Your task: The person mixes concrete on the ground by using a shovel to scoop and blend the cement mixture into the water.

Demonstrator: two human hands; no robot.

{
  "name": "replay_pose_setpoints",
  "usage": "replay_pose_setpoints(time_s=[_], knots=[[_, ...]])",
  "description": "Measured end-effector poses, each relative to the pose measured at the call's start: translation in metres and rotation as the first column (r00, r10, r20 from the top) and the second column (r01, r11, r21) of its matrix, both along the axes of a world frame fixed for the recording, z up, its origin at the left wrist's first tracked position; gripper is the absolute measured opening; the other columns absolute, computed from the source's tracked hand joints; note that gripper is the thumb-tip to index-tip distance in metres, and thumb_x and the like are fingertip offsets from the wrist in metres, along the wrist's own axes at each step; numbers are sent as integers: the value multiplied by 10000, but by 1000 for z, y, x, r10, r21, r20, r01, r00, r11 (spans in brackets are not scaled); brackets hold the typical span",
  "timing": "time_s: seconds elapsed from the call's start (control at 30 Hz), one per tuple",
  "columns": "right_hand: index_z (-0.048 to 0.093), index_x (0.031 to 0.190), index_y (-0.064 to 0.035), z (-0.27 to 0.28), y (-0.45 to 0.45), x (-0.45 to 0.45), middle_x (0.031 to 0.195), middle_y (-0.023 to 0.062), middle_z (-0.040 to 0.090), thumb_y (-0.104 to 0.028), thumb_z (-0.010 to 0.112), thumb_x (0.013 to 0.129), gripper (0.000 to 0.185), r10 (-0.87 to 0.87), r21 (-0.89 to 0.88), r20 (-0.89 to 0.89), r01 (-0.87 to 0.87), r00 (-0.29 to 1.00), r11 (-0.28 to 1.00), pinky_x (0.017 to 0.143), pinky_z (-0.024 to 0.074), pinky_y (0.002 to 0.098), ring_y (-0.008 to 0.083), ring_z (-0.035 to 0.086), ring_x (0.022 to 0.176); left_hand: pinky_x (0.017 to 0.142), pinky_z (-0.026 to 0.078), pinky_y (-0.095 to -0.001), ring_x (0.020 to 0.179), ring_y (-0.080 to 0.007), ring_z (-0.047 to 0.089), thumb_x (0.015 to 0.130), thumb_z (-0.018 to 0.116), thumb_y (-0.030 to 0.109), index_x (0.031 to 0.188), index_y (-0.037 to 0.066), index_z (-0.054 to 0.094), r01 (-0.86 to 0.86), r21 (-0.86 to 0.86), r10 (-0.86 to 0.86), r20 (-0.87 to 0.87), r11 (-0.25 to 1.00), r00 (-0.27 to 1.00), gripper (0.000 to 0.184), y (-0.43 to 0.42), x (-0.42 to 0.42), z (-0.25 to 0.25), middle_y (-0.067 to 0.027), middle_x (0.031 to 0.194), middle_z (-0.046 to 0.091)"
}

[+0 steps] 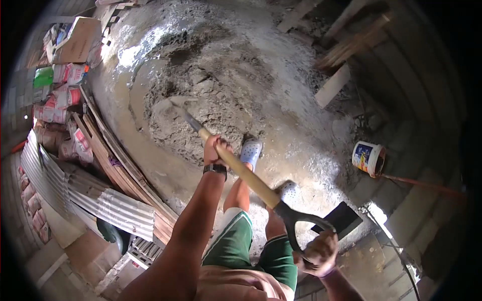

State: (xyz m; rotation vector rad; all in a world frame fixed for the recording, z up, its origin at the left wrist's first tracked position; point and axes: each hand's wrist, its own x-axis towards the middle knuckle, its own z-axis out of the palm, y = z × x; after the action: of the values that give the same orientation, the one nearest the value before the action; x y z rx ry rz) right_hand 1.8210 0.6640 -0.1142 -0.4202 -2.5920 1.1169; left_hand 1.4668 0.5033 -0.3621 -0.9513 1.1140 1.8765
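I log one wooden-shafted shovel (250, 182), running between both hands. Left hand (217, 149): wrapped round the shaft, dark wristwatch (215, 170) behind. Right hand (319, 252): closed on the D-handle (287, 213). Wet cement mix (211, 95): heaped beyond the left hand, shovel's far end in it. Labelled bucket (365, 157): tipped, right of the right hand.

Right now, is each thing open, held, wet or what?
Wooden-shafted shovel with black handle: held slanting
Left hand: closed around the shaft
Right hand: closed around the handle
Lumpy grey mound: looks wet
White blue-labelled bucket: open
Corrugated silver metal sheets: overlapping
Pale perforated clogs: worn
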Motion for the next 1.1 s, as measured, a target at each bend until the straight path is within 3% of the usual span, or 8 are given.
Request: replay_pose_setpoints(time_s=[0.13, 0.23, 0.3, 0.47, 0.67, 0.87, 0.93, 1.1], knots=[[492, 662, -87, -10, -30, 112, 646, 49, 501, -161, 747, 657, 266, -326, -249, 155, 356, 933, 901, 704, 443, 426, 241, 500, 652, 507, 459, -362, 509, -169, 470, 827, 641, 284, 718, 148, 465, 131, -118, -106, 200, 984, 974, 248, 16, 87, 15, 10, 607, 448], [485, 677, -96, -8, -55, 182, 617, 27, 499, -229, 691, 766, 261, -723, -505, 497, 838, 480, 210, 618, 426, 326, 157, 477, 602, 522, 479, -351, 545, -160, 491, 771, 737, 187, 824, 112, 531, 124, -21, -117, 207, 992, 971, 225, 65, 143, 39, 2, 671, 472], [454, 711, -116, -8, -67, 177, 573, -12, 446, -289, 597, 896, 291, -789, -483, 614, 801, 23, -352, 513, 364, 260, 98, 409, 500, 525, 491, -326, 553, -151, 501, 747, 764, 135, 864, 95, 556, 202, 32, -204, 176, 979, 963, 242, 100, 168, 29, -6, 688, 487], [425, 683, -143, -53, -82, 191, 506, -44, 325, -334, 568, 924, 339, -712, -319, 568, 688, -412, -652, 434, 293, 263, 78, 333, 438, 457, 513, -343, 519, -179, 561, 755, 753, 136, 855, 37, 589, 475, 25, -463, 274, 879, 843, 216, 185, 242, -74, -56, 689, 552], [421, 701, -155, -126, -7, 126, 557, -56, 266, -318, 557, 926, 310, -738, -292, 535, 730, -411, -618, 425, 238, 250, 57, 277, 455, 500, 540, -372, 498, -244, 605, 784, 706, 181, 760, 24, 585, 633, 82, -638, 92, 770, 764, 199, 252, 206, -171, -96, 631, 579], [474, 708, -117, -152, 100, -37, 513, -45, 303, -201, 587, 932, 265, -840, -404, 542, 877, 1, -260, 393, 248, 258, 60, 276, 403, 588, 521, -394, 651, -259, 601, 866, 571, 168, 996, 33, 525, 236, 196, -216, -115, 952, 970, 193, 213, -17, -189, -101, 732, 541], [559, 808, -61, -105, 134, -105, 538, -38, 377, -149, 629, 903, 147, -757, -363, 435, 865, 487, 348, 414, 276, 246, 44, 319, 431, 643, 494, -410, 611, -228, 516, 822, 618, 95, 873, 78, 498, -20, 377, 17, 11, 926, 1000, 131, 201, -78, -156, -61, 699, 508], [527, 645, -30, 40, 168, -177, 507, 3, 456, -69, 654, 827, 226, -655, -324, 203, 681, 728, 657, 426, 285, 283, 50, 394, 469, 662, 486, -328, 616, -169, 497, 819, 641, 93, 715, 104, 497, -234, 513, 322, -89, 826, 942, 177, 190, -102, -53, -16, 646, 506]])
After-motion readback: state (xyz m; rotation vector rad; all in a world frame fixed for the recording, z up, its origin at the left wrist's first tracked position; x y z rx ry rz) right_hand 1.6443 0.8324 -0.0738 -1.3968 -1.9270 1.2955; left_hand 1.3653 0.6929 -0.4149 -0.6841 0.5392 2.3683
